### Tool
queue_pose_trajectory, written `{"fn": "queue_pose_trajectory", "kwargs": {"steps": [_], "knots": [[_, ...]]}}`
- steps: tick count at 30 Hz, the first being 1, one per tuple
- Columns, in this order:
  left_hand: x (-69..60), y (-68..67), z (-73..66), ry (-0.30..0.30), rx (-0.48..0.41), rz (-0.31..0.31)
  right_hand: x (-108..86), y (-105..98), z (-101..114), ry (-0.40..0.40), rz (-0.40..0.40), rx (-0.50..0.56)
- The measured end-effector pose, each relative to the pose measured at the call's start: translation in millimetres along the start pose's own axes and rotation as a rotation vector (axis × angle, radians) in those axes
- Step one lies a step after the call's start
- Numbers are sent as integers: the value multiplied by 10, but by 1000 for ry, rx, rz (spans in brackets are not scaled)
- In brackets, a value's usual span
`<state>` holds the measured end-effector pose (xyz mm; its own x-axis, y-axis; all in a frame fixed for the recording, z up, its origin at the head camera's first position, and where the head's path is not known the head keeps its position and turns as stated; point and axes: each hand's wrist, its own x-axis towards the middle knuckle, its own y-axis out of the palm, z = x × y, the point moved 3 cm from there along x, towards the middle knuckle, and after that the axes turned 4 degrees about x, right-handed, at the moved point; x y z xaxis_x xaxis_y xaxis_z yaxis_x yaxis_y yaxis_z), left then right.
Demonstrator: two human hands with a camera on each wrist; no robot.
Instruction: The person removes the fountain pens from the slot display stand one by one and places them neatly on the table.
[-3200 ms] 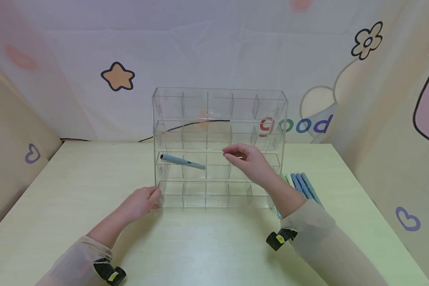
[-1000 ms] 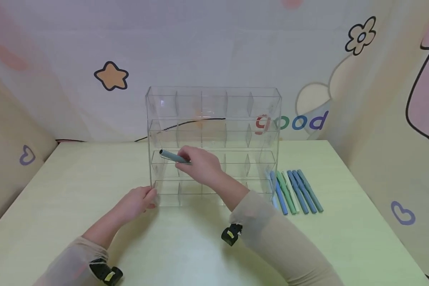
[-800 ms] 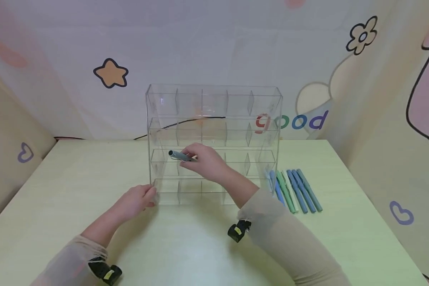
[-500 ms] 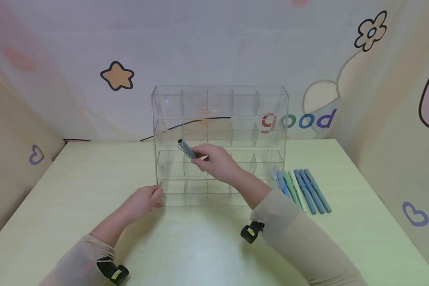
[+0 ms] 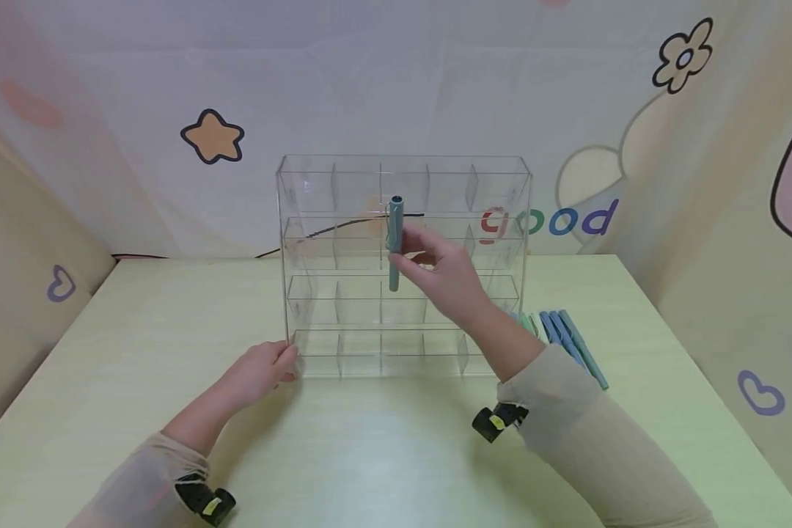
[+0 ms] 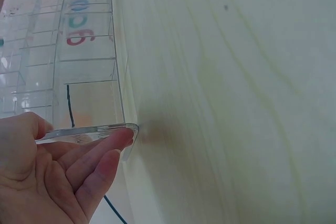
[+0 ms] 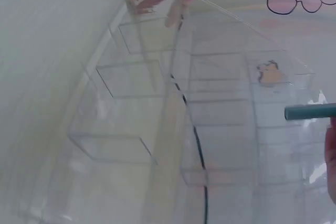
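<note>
A clear acrylic rack (image 5: 402,172) with tiers of small compartments stands upright on the table. My right hand (image 5: 447,273) pinches a teal capped pen (image 5: 394,227) between thumb and fingers, in front of the rack's middle. The pen is nearly vertical, its clip end up. In the right wrist view the pen's tail (image 7: 310,112) juts in at the right edge, beside a partly seen hand. My left hand (image 5: 259,372) grips the rack's lower left side; the left wrist view shows the side panel (image 6: 86,130) between thumb and fingers.
Several blue, green and pale pens (image 5: 577,345) lie side by side on the table (image 5: 383,455), right of the rack, partly hidden by my right forearm. A printed cloth (image 5: 138,95) hangs behind and along both sides.
The pen, earlier lying slanted at the rack's left third tier, is now in my right hand. It has been lifted, moved right and turned upright. My left hand stays in place.
</note>
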<state>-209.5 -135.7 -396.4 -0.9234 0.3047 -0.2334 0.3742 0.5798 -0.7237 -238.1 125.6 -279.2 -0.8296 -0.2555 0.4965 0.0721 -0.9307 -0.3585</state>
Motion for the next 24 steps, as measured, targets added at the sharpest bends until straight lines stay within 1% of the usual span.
{"fn": "queue_pose_trajectory", "kwargs": {"steps": [2,5,9,13,17,21,24], "knots": [[9,4,7,0,0,1,-36,-102,24,57,16,-12],[18,14,15,4,0,3,-142,-266,9,159,39,-72],[23,19,19,6,-6,5,-332,-501,-106,287,61,-142],[26,12,26,-5,-3,3,-520,-724,-255,389,77,-161],[27,11,21,-8,2,7,-720,-943,-337,432,60,-198],[23,11,3,-5,3,-5,-939,-1197,-374,464,2,-238],[11,17,-4,-16,-1,-4,-1095,-1409,-417,492,-25,-282]]}}
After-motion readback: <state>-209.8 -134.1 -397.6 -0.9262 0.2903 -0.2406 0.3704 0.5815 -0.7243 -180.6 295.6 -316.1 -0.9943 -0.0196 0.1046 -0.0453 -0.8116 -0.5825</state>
